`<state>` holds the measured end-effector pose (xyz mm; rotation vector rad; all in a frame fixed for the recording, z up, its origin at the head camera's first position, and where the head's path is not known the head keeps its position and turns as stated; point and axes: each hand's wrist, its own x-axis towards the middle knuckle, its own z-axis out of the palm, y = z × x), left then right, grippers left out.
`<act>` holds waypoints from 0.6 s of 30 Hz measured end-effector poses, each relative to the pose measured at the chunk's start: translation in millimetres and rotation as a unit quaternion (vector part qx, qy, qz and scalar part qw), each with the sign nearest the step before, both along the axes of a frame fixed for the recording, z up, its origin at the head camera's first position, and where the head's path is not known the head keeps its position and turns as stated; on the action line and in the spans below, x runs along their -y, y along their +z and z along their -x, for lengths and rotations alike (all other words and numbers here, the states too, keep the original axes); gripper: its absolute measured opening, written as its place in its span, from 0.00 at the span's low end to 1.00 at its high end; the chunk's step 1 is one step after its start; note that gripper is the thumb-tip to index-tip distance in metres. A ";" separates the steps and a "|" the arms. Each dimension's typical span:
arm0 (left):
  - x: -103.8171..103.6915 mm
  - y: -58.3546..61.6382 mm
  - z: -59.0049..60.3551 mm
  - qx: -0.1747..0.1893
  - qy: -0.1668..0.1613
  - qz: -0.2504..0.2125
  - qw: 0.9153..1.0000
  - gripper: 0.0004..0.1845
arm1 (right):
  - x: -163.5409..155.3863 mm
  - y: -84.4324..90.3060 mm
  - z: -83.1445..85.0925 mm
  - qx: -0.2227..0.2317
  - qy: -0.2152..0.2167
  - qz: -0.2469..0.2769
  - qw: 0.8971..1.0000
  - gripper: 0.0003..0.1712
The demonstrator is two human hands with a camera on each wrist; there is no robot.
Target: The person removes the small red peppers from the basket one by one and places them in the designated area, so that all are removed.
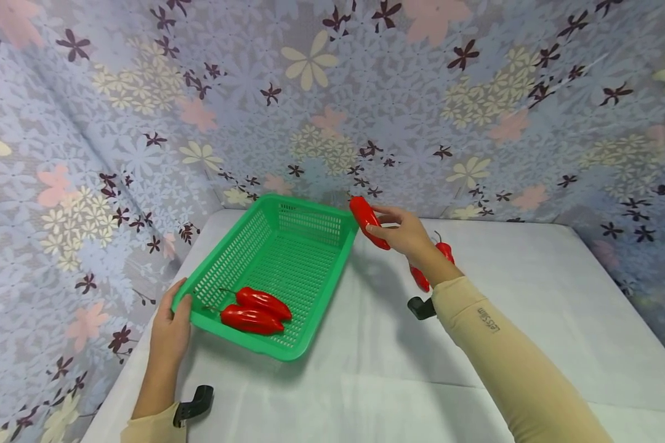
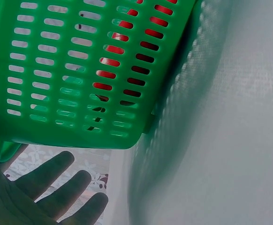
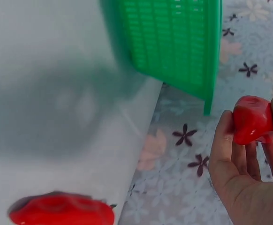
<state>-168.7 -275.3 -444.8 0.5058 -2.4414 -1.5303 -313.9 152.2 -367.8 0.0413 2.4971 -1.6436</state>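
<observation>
My right hand (image 1: 401, 231) grips a glossy red pepper (image 1: 367, 221) between thumb and fingers, raised beside the far right corner of a green plastic basket (image 1: 326, 307). In the right wrist view the held pepper (image 3: 254, 119) shows end-on in the fingers. At the near left corner of the basket, my left hand (image 1: 172, 320) holds the rim, thumb over it; its other fingers (image 2: 56, 171) extend outside the wall. Two red peppers (image 1: 252, 320) with thin stems lie side by side inside the basket's near end.
More red pepper (image 1: 445, 250) lies on the white-covered table (image 1: 510, 277), partly hidden by my right wrist; a pepper (image 3: 61, 211) also shows low in the right wrist view. Flowered cloth (image 1: 332, 111) hangs behind the table and along its left side.
</observation>
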 end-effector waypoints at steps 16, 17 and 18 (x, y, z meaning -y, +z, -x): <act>-0.8 0.5 -0.8 0.015 0.005 -0.007 1.000 0.30 | -49.5 -10.9 -12.4 0.037 -0.063 0.005 0.997 0.38; -1.2 0.7 -0.9 0.017 0.005 -0.007 1.000 0.30 | -53.1 -11.4 -13.7 0.038 -0.066 0.004 0.997 0.38; -1.7 0.9 -1.0 0.018 0.004 -0.008 1.000 0.30 | -56.8 -11.8 -15.0 0.038 -0.068 0.003 0.997 0.38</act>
